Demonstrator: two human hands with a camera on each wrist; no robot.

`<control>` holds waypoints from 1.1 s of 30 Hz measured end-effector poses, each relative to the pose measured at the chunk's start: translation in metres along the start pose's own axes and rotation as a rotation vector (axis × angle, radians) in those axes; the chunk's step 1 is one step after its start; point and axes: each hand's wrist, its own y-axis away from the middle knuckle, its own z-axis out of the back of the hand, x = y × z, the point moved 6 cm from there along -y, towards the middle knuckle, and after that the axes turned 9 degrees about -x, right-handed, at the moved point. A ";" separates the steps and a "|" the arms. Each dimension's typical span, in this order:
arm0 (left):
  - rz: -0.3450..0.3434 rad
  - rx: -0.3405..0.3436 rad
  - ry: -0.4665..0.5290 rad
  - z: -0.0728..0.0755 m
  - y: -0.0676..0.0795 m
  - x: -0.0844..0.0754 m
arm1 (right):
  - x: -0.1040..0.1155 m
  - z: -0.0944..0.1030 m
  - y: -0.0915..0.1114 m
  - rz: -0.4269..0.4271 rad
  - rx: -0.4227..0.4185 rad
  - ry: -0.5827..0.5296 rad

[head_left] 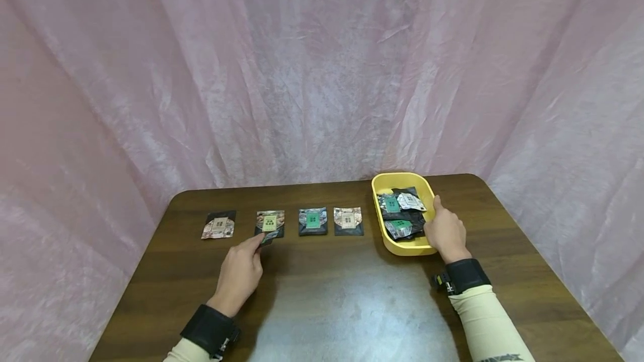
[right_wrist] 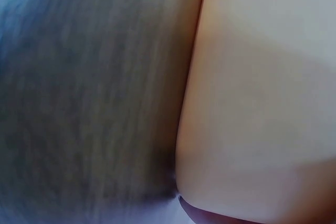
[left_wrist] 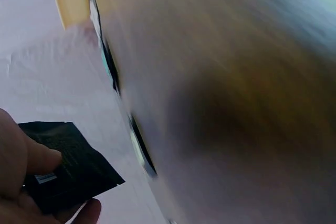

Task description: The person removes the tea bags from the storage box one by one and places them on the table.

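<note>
In the head view my left hand [head_left: 238, 274] pinches a small dark sachet [head_left: 269, 237] between thumb and fingers. It overlaps the lower edge of a flat sachet with a lime-green label [head_left: 269, 222]. The left wrist view shows the back of the held sachet [left_wrist: 68, 166], black with a small white barcode patch, tilted in the fingers. My right hand [head_left: 446, 233] grips the right side of a yellow plastic basket [head_left: 410, 250] at its rim. Inside the basket lie several black sachets [head_left: 408, 200] with teal or white labels. Close up, the right wrist view shows mostly the basket's outer wall [right_wrist: 257, 93].
Along the back of the brown wooden table [head_left: 166, 295] lie a beige-label sachet [head_left: 219, 224] at far left, a teal-label sachet [head_left: 313, 221] and another beige-label one [head_left: 348, 221], spaced apart in a row. A pink curtain [head_left: 322, 71] hangs behind the table.
</note>
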 end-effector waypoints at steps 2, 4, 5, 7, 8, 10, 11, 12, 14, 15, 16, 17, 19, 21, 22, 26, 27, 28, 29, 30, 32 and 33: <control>0.006 -0.015 -0.020 0.008 0.004 0.009 | 0.000 0.000 0.000 -0.002 0.003 0.000; 0.008 -0.029 -0.043 0.015 0.008 0.017 | -0.001 0.000 0.000 -0.011 0.008 -0.001; 0.006 -0.031 -0.060 0.018 0.010 0.021 | -0.001 0.000 0.000 -0.017 0.008 -0.001; 0.018 -0.008 -0.101 0.023 0.013 0.029 | -0.002 0.000 0.000 -0.026 0.016 0.001; 0.030 0.011 -0.122 0.025 0.015 0.033 | -0.002 0.000 0.000 -0.028 0.016 0.002; 0.069 0.065 -0.161 0.027 0.019 0.042 | -0.002 0.000 0.001 -0.028 0.018 0.001; 0.089 0.093 -0.179 0.028 0.021 0.047 | -0.002 0.000 0.001 -0.026 0.019 0.000; 0.110 0.122 -0.195 0.028 0.022 0.052 | -0.001 0.000 0.001 -0.024 0.019 0.000; 0.142 0.168 -0.212 0.030 0.024 0.060 | 0.000 -0.001 0.000 -0.019 0.015 -0.002; 0.151 0.188 -0.219 0.031 0.025 0.064 | 0.000 -0.001 0.000 -0.017 0.013 -0.002; 0.157 0.206 -0.225 0.032 0.025 0.067 | 0.000 -0.001 0.000 -0.017 0.012 -0.003; 0.162 0.225 -0.228 0.033 0.025 0.071 | 0.000 0.000 -0.001 -0.017 0.011 -0.004; 0.176 0.256 -0.235 0.035 0.025 0.078 | 0.000 0.000 -0.001 -0.017 0.009 -0.005; 0.191 0.285 -0.241 0.037 0.026 0.087 | 0.001 0.000 -0.001 -0.023 0.015 -0.007; 0.201 0.298 -0.243 0.038 0.027 0.091 | 0.001 -0.001 -0.001 -0.026 0.018 -0.008; 0.220 0.327 -0.256 0.040 0.027 0.106 | 0.000 -0.001 -0.001 -0.030 0.019 -0.004; 0.220 0.335 -0.259 0.040 0.027 0.108 | 0.000 -0.001 -0.001 -0.029 0.017 -0.004; 0.219 0.345 -0.263 0.040 0.026 0.111 | 0.000 -0.001 -0.001 -0.028 0.014 -0.004; 0.221 0.359 -0.263 0.039 0.025 0.113 | 0.000 0.000 -0.001 -0.027 0.011 -0.003; 0.220 0.375 -0.260 0.039 0.025 0.115 | 0.000 0.000 -0.001 -0.028 0.010 -0.004; 0.220 0.411 -0.255 0.037 0.024 0.117 | 0.000 0.000 -0.001 -0.029 0.008 -0.006; 0.216 0.430 -0.252 0.036 0.023 0.118 | 0.000 0.000 -0.001 -0.030 0.008 -0.007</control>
